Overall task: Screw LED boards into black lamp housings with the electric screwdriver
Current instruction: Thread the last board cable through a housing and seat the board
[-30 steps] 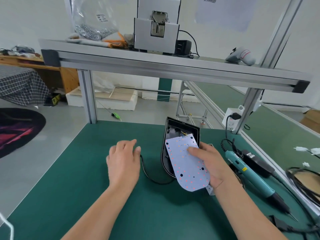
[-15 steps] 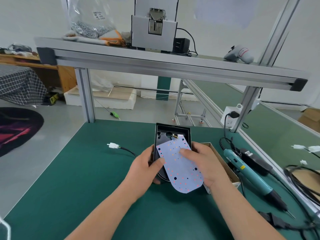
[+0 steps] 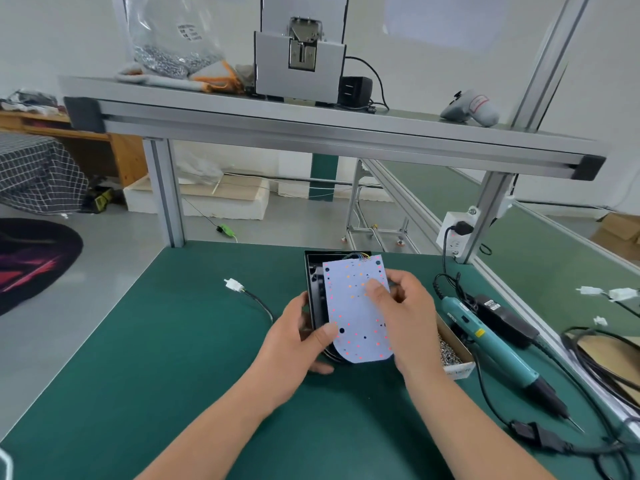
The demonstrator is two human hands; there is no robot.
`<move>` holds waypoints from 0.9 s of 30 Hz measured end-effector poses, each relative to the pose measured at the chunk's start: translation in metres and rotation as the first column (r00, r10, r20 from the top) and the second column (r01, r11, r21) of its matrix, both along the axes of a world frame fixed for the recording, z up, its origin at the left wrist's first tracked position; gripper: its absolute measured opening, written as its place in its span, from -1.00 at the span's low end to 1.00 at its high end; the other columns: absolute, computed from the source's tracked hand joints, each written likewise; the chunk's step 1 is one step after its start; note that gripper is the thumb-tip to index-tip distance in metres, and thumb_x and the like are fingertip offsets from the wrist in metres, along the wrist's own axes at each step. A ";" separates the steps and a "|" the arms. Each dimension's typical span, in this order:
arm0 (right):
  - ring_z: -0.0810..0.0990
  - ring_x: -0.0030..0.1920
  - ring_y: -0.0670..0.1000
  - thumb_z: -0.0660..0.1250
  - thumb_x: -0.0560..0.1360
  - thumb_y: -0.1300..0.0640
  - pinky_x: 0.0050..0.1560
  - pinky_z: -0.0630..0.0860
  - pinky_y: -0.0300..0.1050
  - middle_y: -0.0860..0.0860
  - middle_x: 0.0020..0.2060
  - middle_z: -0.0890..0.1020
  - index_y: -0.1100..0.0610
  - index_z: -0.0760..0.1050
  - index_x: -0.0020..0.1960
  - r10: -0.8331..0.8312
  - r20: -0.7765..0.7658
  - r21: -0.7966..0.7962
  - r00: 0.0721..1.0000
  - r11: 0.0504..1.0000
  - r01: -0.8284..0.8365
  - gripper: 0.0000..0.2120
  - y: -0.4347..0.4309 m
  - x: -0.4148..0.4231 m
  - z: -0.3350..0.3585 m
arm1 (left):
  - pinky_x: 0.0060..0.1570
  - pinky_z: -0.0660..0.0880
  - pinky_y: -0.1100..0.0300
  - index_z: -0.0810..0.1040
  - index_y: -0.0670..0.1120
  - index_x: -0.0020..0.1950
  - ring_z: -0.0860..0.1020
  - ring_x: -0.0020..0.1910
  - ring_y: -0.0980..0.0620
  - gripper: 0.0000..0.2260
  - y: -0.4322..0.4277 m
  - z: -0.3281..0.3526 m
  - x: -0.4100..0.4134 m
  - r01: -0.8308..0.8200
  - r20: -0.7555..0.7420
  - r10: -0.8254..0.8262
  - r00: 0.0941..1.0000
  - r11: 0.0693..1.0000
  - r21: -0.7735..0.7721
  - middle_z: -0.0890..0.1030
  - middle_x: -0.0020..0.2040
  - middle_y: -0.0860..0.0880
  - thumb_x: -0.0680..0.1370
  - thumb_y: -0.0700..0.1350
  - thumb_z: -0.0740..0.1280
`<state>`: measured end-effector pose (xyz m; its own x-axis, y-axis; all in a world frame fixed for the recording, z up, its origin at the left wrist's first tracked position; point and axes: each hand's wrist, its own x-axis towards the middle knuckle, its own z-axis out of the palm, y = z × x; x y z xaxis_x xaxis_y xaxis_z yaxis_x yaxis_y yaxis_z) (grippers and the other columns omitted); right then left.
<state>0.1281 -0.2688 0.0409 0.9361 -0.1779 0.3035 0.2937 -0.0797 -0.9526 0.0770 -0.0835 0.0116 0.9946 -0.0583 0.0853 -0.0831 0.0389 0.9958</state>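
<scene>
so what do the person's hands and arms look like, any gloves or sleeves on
Both are bare. The left hand and right hand wear no gloves, and no sleeve, watch, ring or band shows along either arm down to the bottom edge of the picture. No markings are visible on them.

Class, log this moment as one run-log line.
stage: seating LED board in black housing | left hand: grips housing | right hand: holds board | screwdriver: lies on green mat
</scene>
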 end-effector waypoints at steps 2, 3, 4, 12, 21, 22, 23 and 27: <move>0.63 -0.16 -0.06 0.46 0.49 -0.03 -0.09 0.55 -0.08 -0.10 -0.11 0.71 -0.10 0.62 0.04 -0.015 0.039 -0.014 0.999 1.000 0.016 -0.86 0.004 -0.003 -0.002 | -0.19 0.69 0.04 0.38 0.14 0.48 0.74 0.06 -0.05 -0.54 -0.004 -0.002 -0.001 -0.013 -0.010 0.013 1.000 1.000 0.013 0.70 0.22 0.04 0.65 -0.12 0.45; 0.65 -0.07 -0.07 0.46 0.49 -0.02 -0.04 0.55 -0.10 -0.11 -0.03 0.70 -0.12 0.60 0.08 -0.027 0.054 -0.039 0.998 0.999 0.029 -0.83 0.005 -0.003 -0.003 | -0.19 0.69 0.04 0.37 0.12 0.48 0.74 0.04 -0.05 -0.53 -0.005 -0.004 -0.001 -0.027 -0.011 0.028 1.000 0.999 0.021 0.69 0.22 0.03 0.64 -0.13 0.46; 0.64 0.04 -0.09 0.45 0.49 -0.03 0.04 0.55 -0.12 -0.11 0.07 0.67 -0.13 0.58 0.15 -0.037 0.062 -0.067 0.997 0.997 0.042 -0.76 0.006 -0.003 -0.005 | -0.20 0.69 0.05 0.36 0.10 0.48 0.74 0.02 -0.05 -0.51 -0.005 -0.005 -0.001 -0.040 -0.010 0.041 0.999 0.999 0.022 0.68 0.21 0.04 0.63 -0.15 0.46; 0.74 0.04 0.04 0.42 0.64 -0.03 -0.06 0.64 -0.09 0.02 0.08 0.73 0.09 0.55 0.19 0.087 -0.193 0.201 0.977 0.978 -0.047 -0.77 0.011 0.005 -0.008 | -0.19 0.69 0.02 0.34 0.04 0.44 0.74 0.00 -0.05 -0.54 -0.004 -0.002 -0.002 -0.051 -0.008 0.051 0.999 0.999 -0.003 0.67 0.23 0.02 0.64 -0.21 0.44; 0.75 0.15 0.15 0.30 0.48 -0.50 0.28 0.59 0.20 0.09 0.14 0.76 0.10 0.66 0.26 0.416 -0.449 0.392 0.791 0.887 -0.244 -0.28 0.002 0.006 -0.002 | -0.15 0.69 0.01 0.31 0.14 0.42 0.73 0.05 -0.08 -0.50 -0.002 -0.001 -0.004 0.045 -0.040 -0.046 0.998 0.998 -0.039 0.69 0.17 0.13 0.58 -0.10 0.45; 0.76 0.08 0.09 0.31 0.48 -0.51 0.21 0.61 0.14 0.03 0.08 0.77 0.10 0.66 0.20 0.348 -0.449 0.295 0.823 0.927 -0.231 -0.30 0.003 0.007 0.000 | -0.17 0.69 0.02 0.32 0.14 0.41 0.74 0.02 -0.08 -0.51 -0.003 -0.001 -0.004 0.023 -0.040 -0.024 0.999 0.999 -0.031 0.69 0.13 0.15 0.57 -0.11 0.45; 0.74 -0.04 0.00 0.32 0.46 -0.52 0.09 0.61 0.06 -0.06 -0.02 0.75 0.10 0.64 0.11 0.241 -0.417 0.147 0.876 0.969 -0.197 -0.31 0.004 0.007 0.000 | -0.20 0.69 0.02 0.33 0.12 0.40 0.74 -0.02 -0.07 -0.53 -0.005 -0.002 -0.003 -0.016 -0.038 0.016 0.999 1.000 -0.020 0.70 0.11 0.13 0.59 -0.14 0.45; 0.53 -0.27 -0.16 0.36 0.54 -0.27 -0.17 0.48 -0.21 -0.15 -0.25 0.59 0.04 0.53 -0.04 -0.024 -0.071 -0.137 0.997 0.990 0.014 -0.64 0.001 0.004 -0.004 | -0.29 0.67 0.03 0.36 0.10 0.40 0.74 -0.13 -0.09 -0.53 -0.006 -0.004 -0.002 -0.128 -0.044 0.128 0.991 0.992 0.005 0.71 0.07 0.05 0.61 -0.24 0.43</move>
<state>0.1325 -0.2677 0.0373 0.9535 -0.1570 0.2574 0.2213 -0.2154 -0.9511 0.0750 -0.0897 0.0072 0.9967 0.0697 0.0411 -0.0432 0.0286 0.9987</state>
